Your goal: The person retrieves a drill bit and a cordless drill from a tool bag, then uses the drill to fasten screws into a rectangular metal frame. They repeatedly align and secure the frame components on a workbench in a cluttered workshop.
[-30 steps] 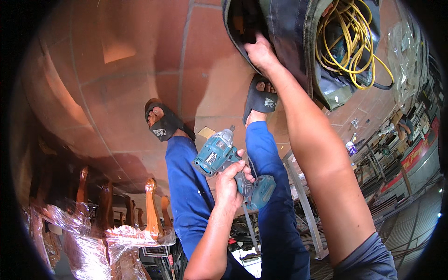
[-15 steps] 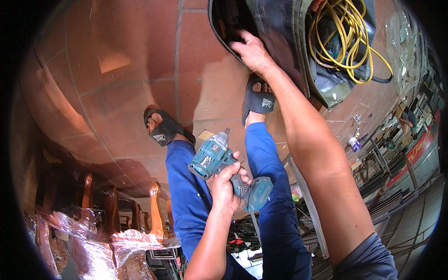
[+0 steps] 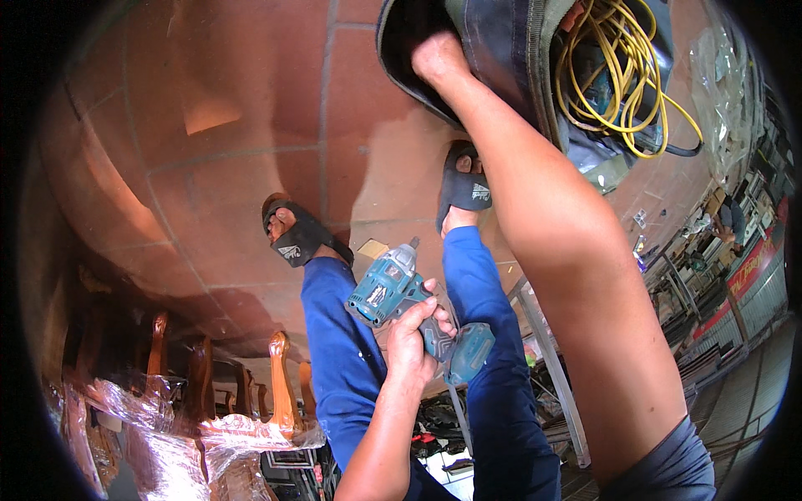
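Pushes the right grip [image 3: 439, 57] deeper into the dark zippered bag [image 3: 505, 50] than half a second ago, losing its far end in the black opening; cannot tell open from closed in there. Keeps the left grip [image 3: 409, 338] closed around the handle of a teal-and-black impact wrench [image 3: 384, 285], with the grey nose pointing away from the body and the teal base jutting across the right leg of the blue trousers [image 3: 474, 267]. Holds the wrench clear of the floor tiles [image 3: 230, 196], well apart from the bag. Wears black slide sandals [image 3: 311, 238], with the right one near the bag. Has a yellow cable [image 3: 616, 93] loosely coiled in another open section of the bag, and clear plastic sheeting [image 3: 723, 96] beyond it at far right. Has glossy wooden furniture legs [image 3: 283, 380] at lower left, partly wrapped in clear film [image 3: 163, 457], plus a small pale flat piece [image 3: 373, 248] lying on the tiles between the feet.
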A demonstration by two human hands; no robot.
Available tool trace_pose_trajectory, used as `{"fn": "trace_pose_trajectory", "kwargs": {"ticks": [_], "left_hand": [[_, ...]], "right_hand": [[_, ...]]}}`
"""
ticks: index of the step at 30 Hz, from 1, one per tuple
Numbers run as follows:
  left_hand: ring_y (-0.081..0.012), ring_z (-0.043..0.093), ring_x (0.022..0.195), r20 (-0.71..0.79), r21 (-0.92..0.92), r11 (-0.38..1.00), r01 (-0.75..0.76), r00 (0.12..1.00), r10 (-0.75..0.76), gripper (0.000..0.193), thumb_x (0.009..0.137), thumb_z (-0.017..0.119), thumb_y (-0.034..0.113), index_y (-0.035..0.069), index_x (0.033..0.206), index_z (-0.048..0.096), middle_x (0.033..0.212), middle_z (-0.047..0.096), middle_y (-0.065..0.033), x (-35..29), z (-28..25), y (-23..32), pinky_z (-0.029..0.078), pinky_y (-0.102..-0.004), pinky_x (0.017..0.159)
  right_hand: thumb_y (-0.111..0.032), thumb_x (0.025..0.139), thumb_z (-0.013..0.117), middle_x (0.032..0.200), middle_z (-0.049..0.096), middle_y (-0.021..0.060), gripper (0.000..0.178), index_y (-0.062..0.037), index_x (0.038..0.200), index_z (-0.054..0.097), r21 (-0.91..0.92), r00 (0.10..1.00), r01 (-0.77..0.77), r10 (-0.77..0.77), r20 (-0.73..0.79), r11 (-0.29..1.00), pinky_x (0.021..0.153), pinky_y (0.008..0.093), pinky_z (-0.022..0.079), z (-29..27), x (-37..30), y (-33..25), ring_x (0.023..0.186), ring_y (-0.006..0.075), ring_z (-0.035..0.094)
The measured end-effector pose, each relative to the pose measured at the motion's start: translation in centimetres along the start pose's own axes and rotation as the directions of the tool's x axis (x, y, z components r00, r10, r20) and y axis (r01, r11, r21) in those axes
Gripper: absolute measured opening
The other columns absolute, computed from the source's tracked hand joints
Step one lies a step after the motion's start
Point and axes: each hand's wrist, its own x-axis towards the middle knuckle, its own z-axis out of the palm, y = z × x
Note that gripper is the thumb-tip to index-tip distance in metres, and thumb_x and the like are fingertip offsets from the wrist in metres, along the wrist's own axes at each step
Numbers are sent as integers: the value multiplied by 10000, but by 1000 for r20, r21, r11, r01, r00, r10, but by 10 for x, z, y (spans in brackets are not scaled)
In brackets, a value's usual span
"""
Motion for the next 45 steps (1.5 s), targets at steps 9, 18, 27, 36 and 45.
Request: {"fn": "trace_pose_trajectory", "kwargs": {"ticks": [9,18,27,36,45], "left_hand": [[-182,618,631,4,-46,999,-8,1000,8,349,915,656,136,58,1254,627,752,628,-52,1,-3,0,552,-376,632],[-185,619,632,24,-40,999,-14,1000,15,348,925,649,131,39,1259,617,754,641,-64,1,-4,-2,546,-385,632],[-183,620,635,-7,-37,999,-19,1000,18,363,922,660,150,48,1268,623,765,618,-49,1,-5,-2,551,-376,629],[-184,614,626,1,-21,1000,-2,1000,2,363,917,675,171,59,1260,633,762,618,-45,1,-4,-3,548,-371,627],[-182,599,662,-2,-19,1000,2,1000,-2,405,928,673,197,65,1306,613,786,611,-50,3,-8,-4,535,-367,643]], "right_hand": [[-232,950,566,1180,702,274,342,16,1108,740,-73,998,-41,37,-47,997,958,480,543,14,-30,6,1105,417,684],[-169,895,604,1070,732,256,265,2,1014,768,-287,998,65,-57,35,956,898,484,570,12,-21,13,1049,399,710],[-243,895,603,1021,683,348,345,65,1028,682,-129,990,130,-135,-29,983,890,514,542,-8,-56,23,974,495,674],[-319,930,576,1136,647,380,437,58,1150,579,242,932,-16,102,-347,970,947,554,501,1,-85,29,1081,528,629],[-303,945,583,1225,629,366,451,52,1223,575,286,931,-132,218,-292,949,1022,542,464,4,-90,24,1172,506,605]]}}
